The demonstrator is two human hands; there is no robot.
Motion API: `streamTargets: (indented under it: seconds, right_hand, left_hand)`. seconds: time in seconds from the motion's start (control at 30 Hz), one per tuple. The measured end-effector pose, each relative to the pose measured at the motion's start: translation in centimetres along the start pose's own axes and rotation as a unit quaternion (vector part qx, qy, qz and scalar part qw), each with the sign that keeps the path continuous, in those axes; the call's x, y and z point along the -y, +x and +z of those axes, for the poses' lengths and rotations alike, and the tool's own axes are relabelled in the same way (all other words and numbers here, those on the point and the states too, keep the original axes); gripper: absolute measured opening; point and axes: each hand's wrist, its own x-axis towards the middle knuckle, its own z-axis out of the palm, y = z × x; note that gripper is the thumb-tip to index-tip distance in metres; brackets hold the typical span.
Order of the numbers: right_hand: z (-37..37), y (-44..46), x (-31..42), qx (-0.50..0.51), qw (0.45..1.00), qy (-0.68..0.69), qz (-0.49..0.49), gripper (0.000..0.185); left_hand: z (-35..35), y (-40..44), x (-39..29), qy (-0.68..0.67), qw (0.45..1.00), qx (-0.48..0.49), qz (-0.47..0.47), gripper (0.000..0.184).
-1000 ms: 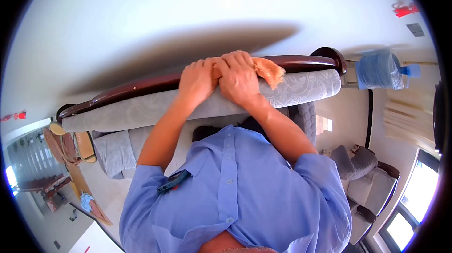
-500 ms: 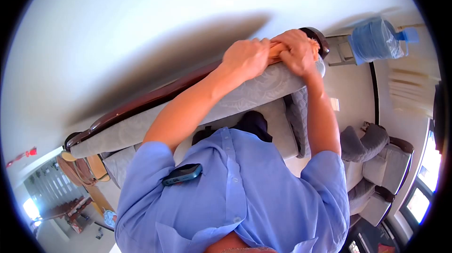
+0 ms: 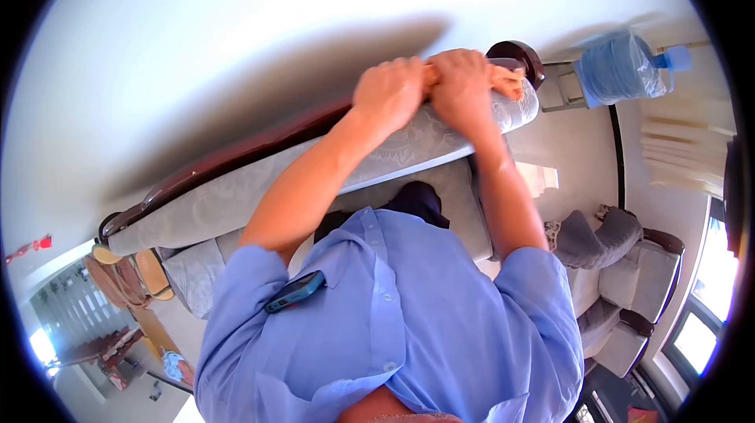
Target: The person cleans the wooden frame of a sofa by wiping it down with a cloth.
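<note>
Both fists grip an orange cloth, which looks twisted and bunched. My left hand is closed on its left part. Close beside it, my right hand is wrapped around the middle, and the loose end sticks out to the right. The hands are at the top of the grey patterned sofa back, near its right end by the dark wooden trim. Whether the cloth rests on the upholstery or hangs just above it, I cannot tell.
A white wall rises behind the sofa. On the right, a blue water bottle lies sideways on a stand, and farther off are grey armchairs. A phone pokes out of my shirt pocket.
Both hands have shifted left along the sofa top with the cloth. My right hand has turned, and more of the cloth's right end shows. The camera view has moved slightly.
</note>
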Motion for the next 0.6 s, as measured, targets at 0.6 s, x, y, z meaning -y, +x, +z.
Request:
streamTargets:
  seconds: [0.6]
  right_hand:
    - [1.2,0.4,4.4,0.048,0.988,0.106,-0.105,0.037]
  left_hand:
    - [-3.5,-5.5,3.9,0.016,0.998,0.027,-0.059,0.035]
